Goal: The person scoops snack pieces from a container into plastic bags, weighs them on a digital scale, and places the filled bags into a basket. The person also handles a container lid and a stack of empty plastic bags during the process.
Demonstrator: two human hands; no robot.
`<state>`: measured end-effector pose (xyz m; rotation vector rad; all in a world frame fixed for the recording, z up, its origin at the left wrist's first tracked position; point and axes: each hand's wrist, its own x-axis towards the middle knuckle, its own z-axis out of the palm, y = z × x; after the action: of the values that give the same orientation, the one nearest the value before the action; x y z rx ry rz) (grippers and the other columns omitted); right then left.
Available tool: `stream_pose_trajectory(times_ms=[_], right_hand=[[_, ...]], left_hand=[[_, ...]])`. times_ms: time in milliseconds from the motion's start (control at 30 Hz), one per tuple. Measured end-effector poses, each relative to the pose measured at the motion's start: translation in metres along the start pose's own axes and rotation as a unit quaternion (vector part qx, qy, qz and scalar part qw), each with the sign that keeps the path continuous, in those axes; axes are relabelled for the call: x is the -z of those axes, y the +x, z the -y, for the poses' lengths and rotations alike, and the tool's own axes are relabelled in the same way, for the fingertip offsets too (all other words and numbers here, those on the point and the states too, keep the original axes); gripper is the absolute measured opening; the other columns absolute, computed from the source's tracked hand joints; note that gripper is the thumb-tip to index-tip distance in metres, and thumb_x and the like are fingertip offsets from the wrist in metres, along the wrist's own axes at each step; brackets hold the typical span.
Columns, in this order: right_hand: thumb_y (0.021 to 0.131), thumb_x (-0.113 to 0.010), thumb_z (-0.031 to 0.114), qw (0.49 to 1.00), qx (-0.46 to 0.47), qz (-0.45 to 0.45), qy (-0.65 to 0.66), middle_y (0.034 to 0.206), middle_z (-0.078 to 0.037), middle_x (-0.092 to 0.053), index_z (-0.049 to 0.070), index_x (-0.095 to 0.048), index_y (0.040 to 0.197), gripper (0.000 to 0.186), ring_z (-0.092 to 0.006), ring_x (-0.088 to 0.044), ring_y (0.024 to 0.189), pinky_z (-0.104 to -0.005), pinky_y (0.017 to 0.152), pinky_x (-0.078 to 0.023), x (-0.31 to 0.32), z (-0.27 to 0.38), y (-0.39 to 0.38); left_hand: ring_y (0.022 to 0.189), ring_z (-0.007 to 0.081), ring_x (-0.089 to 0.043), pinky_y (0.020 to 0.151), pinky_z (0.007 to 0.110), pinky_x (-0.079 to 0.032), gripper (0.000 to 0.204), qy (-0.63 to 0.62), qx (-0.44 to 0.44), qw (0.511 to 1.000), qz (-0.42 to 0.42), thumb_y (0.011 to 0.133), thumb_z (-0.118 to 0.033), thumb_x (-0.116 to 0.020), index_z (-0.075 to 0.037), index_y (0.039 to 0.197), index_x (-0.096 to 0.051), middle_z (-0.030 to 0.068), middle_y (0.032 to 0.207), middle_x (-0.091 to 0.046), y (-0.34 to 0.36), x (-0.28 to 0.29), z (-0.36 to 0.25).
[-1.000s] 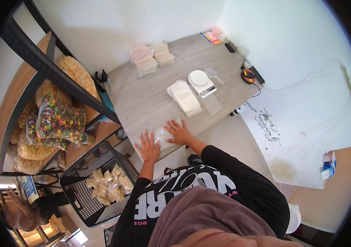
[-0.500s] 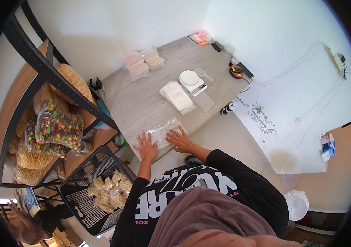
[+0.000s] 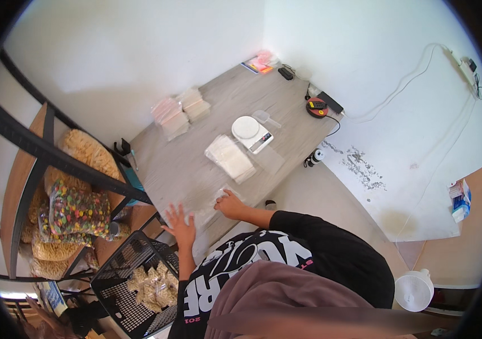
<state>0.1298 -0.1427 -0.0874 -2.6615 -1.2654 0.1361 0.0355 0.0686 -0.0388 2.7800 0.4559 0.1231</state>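
Observation:
My left hand (image 3: 180, 229) lies at the near left of the grey table (image 3: 207, 85), fingers spread over a clear plastic bag (image 3: 206, 209) that is hard to make out against the wood. Just to its right, my right hand (image 3: 229, 204) has its fingers curled and closed on that same bag. Beyond them is a stack of clear empty bags (image 3: 229, 158), beside a white kitchen scale (image 3: 252, 133) and a clear scoop (image 3: 266, 118). Two more bundles of bags (image 3: 170, 116) lie toward the back wall.
Left stands a shelf (image 3: 18, 186) of bulk snack bags (image 3: 77, 209). Below it, a black crate (image 3: 108, 282) holds several filled packets. A red-and-black device (image 3: 317, 107), power strip and cords are at the table's right. A white fan (image 3: 413, 291) stands lower right. A co-worker (image 3: 40, 313) shows lower left.
My right hand has gone from spread flat to curled fingers. My left hand stays spread and has shifted slightly left and down in view. The whole view has shifted somewhat.

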Motion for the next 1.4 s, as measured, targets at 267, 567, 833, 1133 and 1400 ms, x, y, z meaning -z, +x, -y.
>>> stream_pose_trajectory(times_ms=[267, 567, 833, 1133, 1400], right_hand=[[0.078, -0.065, 0.021, 0.950, -0.138, -0.091, 0.263, 0.095, -0.015, -0.066, 0.008, -0.065, 0.098, 0.024, -0.0332, -0.061, 0.096, -0.0436, 0.086, -0.046, 0.116, -0.171, -0.019], [0.083, -0.060, 0.020, 0.832, -0.372, -0.357, 0.205, 0.107, -0.024, -0.063, 0.008, -0.049, 0.123, 0.044, -0.0433, -0.058, 0.104, -0.0458, 0.089, -0.046, 0.212, -0.441, -0.125], [0.085, -0.048, 0.008, 0.786, -0.511, -0.348, 0.009, 0.106, -0.022, -0.063, 0.008, -0.048, 0.122, 0.037, -0.0414, -0.060, 0.097, -0.0509, 0.082, -0.046, 0.290, -0.566, -0.170], [0.088, -0.045, 0.010, 0.803, -0.533, -0.255, -0.080, 0.106, -0.018, -0.064, 0.009, -0.049, 0.119, 0.031, -0.0369, -0.063, 0.095, -0.0495, 0.079, -0.048, 0.279, -0.652, -0.125], [0.088, -0.043, 0.009, 0.819, -0.510, -0.253, -0.074, 0.108, -0.017, -0.061, 0.009, -0.048, 0.119, 0.031, -0.0390, -0.062, 0.093, -0.0494, 0.077, -0.050, 0.261, -0.682, -0.080]], left_hand=[[0.135, 0.0311, -0.036, 0.105, 0.070, -0.006, 0.047, -0.106, 0.108, 0.974, -0.168, 0.095, -0.032, -0.052, -0.017, 0.139, -0.045, 0.0070, 0.145, -0.041, 0.042, 0.046, -0.044], [0.128, 0.0297, -0.045, 0.106, 0.070, -0.005, 0.045, -0.067, 0.128, 0.982, -0.124, 0.090, -0.024, -0.059, -0.016, 0.133, -0.051, 0.0095, 0.133, -0.053, 0.094, 0.007, -0.151], [0.127, 0.0287, -0.046, 0.107, 0.069, 0.000, 0.047, -0.019, 0.124, 0.988, -0.095, 0.089, -0.023, -0.061, -0.017, 0.135, -0.051, 0.0120, 0.130, -0.055, 0.121, -0.012, -0.193], [0.128, 0.0293, -0.045, 0.107, 0.068, -0.001, 0.045, 0.019, 0.163, 0.982, -0.096, 0.088, -0.021, -0.061, -0.017, 0.132, -0.054, 0.0132, 0.129, -0.055, 0.121, -0.003, -0.189], [0.128, 0.0293, -0.045, 0.107, 0.068, 0.002, 0.045, 0.045, 0.147, 0.986, -0.069, 0.087, -0.021, -0.062, -0.017, 0.132, -0.053, 0.0119, 0.129, -0.055, 0.133, -0.006, -0.203]])
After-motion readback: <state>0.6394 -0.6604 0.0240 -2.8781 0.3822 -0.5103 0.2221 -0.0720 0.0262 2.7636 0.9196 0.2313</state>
